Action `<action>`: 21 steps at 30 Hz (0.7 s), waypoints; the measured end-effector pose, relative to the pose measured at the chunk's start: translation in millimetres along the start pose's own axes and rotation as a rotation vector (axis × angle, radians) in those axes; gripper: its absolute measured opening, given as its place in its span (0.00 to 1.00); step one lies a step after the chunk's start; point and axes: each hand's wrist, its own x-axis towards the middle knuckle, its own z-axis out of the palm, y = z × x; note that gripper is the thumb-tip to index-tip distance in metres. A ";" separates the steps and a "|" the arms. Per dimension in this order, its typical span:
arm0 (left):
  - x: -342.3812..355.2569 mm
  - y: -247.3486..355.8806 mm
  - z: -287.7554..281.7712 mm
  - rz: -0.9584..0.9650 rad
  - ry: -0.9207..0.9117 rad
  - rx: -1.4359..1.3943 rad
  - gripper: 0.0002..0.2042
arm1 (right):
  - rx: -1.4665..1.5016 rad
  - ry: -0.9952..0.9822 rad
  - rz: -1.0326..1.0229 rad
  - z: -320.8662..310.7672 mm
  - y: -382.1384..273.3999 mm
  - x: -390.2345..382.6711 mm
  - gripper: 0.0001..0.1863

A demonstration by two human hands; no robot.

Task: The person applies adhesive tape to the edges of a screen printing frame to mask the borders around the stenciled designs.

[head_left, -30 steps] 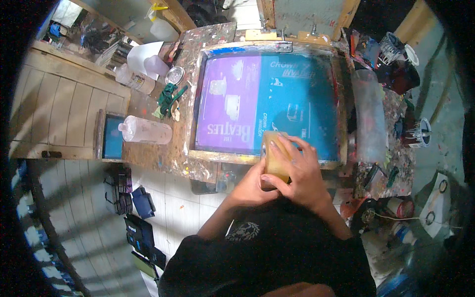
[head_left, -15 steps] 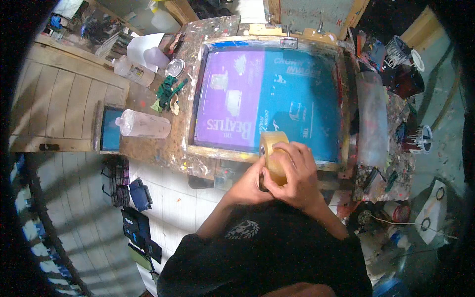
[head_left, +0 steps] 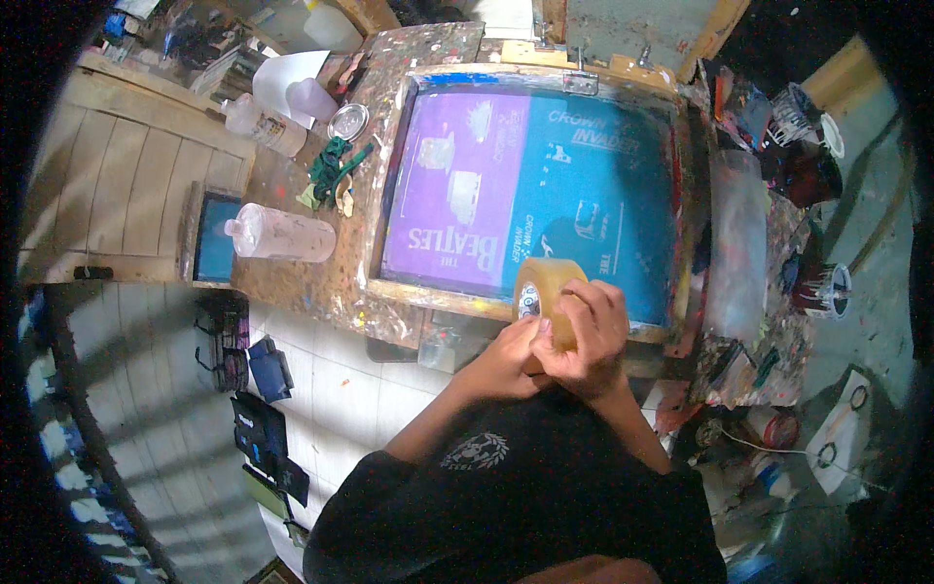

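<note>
A roll of amber tape (head_left: 554, 276) is held in both hands near the lower edge of a framed screen, its printed core partly showing. My left hand (head_left: 505, 362) grips it from the lower left, thumb raised by the core; some fingers are hidden. My right hand (head_left: 586, 341) has its fingers curled over the roll’s right side, its thumb close to the left thumb. The screen’s wooden frame (head_left: 440, 297) surrounds mesh with a purple left half (head_left: 438, 195) and a teal right half (head_left: 603, 175), both bearing pale printed shapes.
A paint-stained table (head_left: 292, 282) carries a pink bottle (head_left: 280, 234), green rags (head_left: 333, 170), a metal lid (head_left: 347, 122) and other bottles. At right are a clear plastic sheet (head_left: 735, 243) and paint cans (head_left: 825, 290). A smaller screen (head_left: 212, 236) sits at left; dark bags (head_left: 263, 433) lie below.
The roll has turned so its printed core shows more. My right fingers have curled tighter, and the thumb has shifted toward my left hand. The view has shifted slightly.
</note>
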 end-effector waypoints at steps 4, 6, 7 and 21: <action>0.6 7.2 3.2 0.081 0.117 0.140 0.30 | -0.044 -0.021 0.049 -4.4 2.7 -2.5 0.17; 6.0 18.8 -1.0 0.111 0.170 0.183 0.30 | -0.068 -0.015 0.037 -5.3 3.0 -3.1 0.16; 7.5 22.6 -3.8 0.064 0.118 0.141 0.30 | -0.060 0.022 0.080 -5.7 1.3 -3.5 0.15; -16.5 38.4 -15.9 -0.288 -0.055 0.062 0.27 | 0.238 -0.200 0.272 -37.0 -6.0 1.7 0.12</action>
